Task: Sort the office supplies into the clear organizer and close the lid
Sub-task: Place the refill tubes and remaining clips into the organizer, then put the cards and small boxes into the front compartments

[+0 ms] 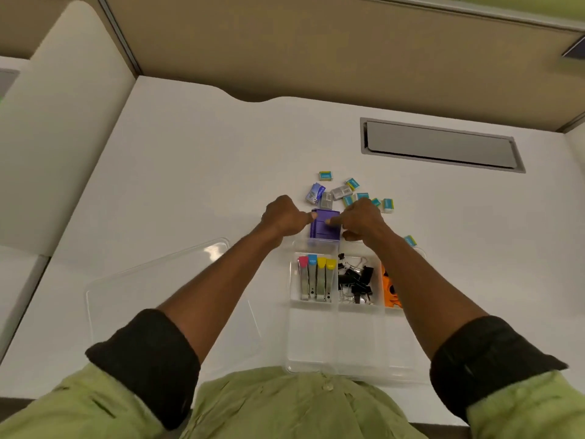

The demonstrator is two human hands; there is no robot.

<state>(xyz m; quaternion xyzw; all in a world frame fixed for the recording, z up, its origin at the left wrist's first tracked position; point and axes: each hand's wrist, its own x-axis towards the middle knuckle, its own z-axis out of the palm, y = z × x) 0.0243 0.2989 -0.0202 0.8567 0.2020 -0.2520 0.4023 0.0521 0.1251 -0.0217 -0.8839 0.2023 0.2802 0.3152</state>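
Left hand (pixel 282 218): fingers curled, thumb against the left side of the purple box (pixel 324 225); holding it
Right hand (pixel 361 221): fingers curled, fingertip on the box's top face near its right edge; holding it from the right
Purple box: between both hands, standing in the far middle compartment of the clear organizer (pixel 311 343), its upper part above the rim
Clear organizer: on the white worktop (pixel 190 172) in front of the person, open, near compartments bare
Middle row, left: four metal tools w/ coloured caps (pixel 317 280), pink, blue, yellow, yellow, lying side by side
Middle row, centre: heap of black binder clips (pixel 356 282)
Middle row, right: orange item (pixel 391 291), partly hidden by the right forearm, can't tell what it is
Lid (pixel 152 296): clear, flat on the worktop just left of the organizer, partly under the left forearm
Small boxes (pixel 340 192): teal, grey and blue, loose on the worktop just beyond the hands
Teal box (pixel 410 240): alone, by the organizer's far right corner
Grey panel (pixel 440 144): set into the worktop, far right
Sleeves: green w/ dark cuffs, rolled up to the elbows
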